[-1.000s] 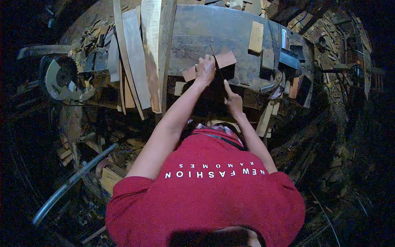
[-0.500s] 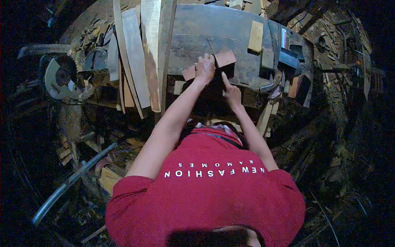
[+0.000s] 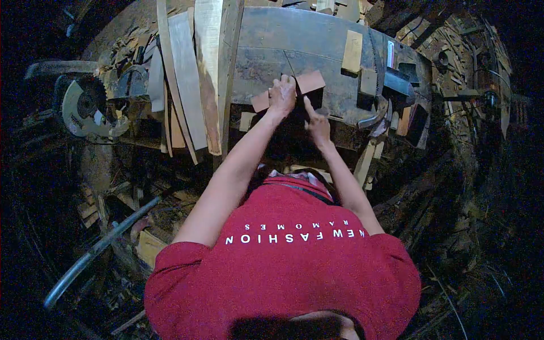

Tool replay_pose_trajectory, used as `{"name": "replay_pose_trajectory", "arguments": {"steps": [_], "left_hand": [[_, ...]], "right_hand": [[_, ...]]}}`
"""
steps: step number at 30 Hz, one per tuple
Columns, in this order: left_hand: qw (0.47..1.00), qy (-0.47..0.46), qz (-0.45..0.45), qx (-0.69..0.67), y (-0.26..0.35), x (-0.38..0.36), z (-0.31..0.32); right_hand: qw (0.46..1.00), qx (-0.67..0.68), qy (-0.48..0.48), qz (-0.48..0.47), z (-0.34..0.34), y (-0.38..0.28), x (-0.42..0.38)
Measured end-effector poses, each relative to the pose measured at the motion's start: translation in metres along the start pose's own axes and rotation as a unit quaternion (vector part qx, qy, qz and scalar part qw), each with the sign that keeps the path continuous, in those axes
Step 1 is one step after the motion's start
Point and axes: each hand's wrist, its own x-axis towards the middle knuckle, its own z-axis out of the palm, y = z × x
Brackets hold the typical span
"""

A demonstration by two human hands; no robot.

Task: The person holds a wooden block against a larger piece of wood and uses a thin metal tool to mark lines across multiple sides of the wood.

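Note:
My left hand is closed over a reddish-brown wood block, holding it down near the front edge of the worktable. The block's left end shows past my fingers. Beside it, my right hand is curled with the index finger stretched forward. A thin dark blade, seen edge-on, runs forward from the block just right of my left hand. It looks like a handsaw in my right hand, its handle hidden in shadow and by my fingers. How deep the blade sits in the wood cannot be seen.
Long boards lie across the left side of the worktable. A pale wood block, a toothed blade and a blue-grey metal piece are at the right. A circular saw blade stands far left; a metal pipe slants below.
My right hand and the thin blade have moved slightly forward, away from my body. My left hand and the block stay in place.

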Motion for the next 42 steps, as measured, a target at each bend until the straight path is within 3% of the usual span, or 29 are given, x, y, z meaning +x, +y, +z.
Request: {"name": "replay_pose_trajectory", "arguments": {"steps": [4,8,10,12,13,16,17,22,25,31,33,36,40,42], "left_hand": [[1.0,-0.01,-0.01,0.001,0.001,0.001,-0.001],[1.0,-0.017,0.007,0.004,0.001,0.002,-0.001],[0.999,-0.018,0.017,0.028,0.0,0.0,0.001],[1.0,0.01,-0.003,-0.001,0.0,0.0,0.001],[1.0,0.013,-0.003,0.0,0.0,0.0,0.0],[1.0,-0.011,-0.004,0.0,0.001,0.002,-0.001],[1.0,-0.015,-0.007,0.001,0.002,0.003,-0.001],[0.999,-0.005,0.015,0.037,0.001,0.0,-0.001],[1.0,0.008,0.005,0.008,0.004,-0.001,-0.005],[1.0,-0.003,-0.003,-0.004,0.0,0.001,-0.001],[1.0,-0.004,-0.001,-0.011,-0.001,0.001,0.0],[1.0,-0.005,-0.004,-0.007,0.001,0.0,-0.003],[0.999,-0.007,0.0,-0.032,0.001,-0.001,0.0],[1.0,-0.009,0.0,-0.021,-0.002,0.001,0.003]], "right_hand": [[0.997,-0.021,-0.065,0.043,-0.011,0.006,-0.042],[0.998,-0.011,-0.055,0.013,-0.003,0.009,-0.009],[0.999,-0.012,-0.038,0.012,0.004,0.005,0.014],[0.997,0.033,0.048,-0.043,0.015,0.008,0.03],[0.998,0.052,0.008,0.019,0.013,0.007,0.028],[1.0,-0.021,0.012,-0.008,0.01,0.008,0.008],[0.999,-0.02,-0.029,0.025,0.008,0.011,-0.007],[0.999,0.031,-0.028,0.02,-0.002,0.012,-0.039],[1.0,0.011,-0.011,-0.012,0.01,0.017,-0.005],[0.986,0.039,0.13,-0.099,0.011,0.004,0.021],[0.999,0.03,0.028,-0.019,0.008,0.008,0.004],[0.999,0.032,-0.027,0.031,0.0,0.01,-0.036],[0.998,0.023,-0.05,0.032,-0.002,0.011,-0.029],[1.0,-0.006,0.002,-0.009,0.012,0.014,0.003]]}}
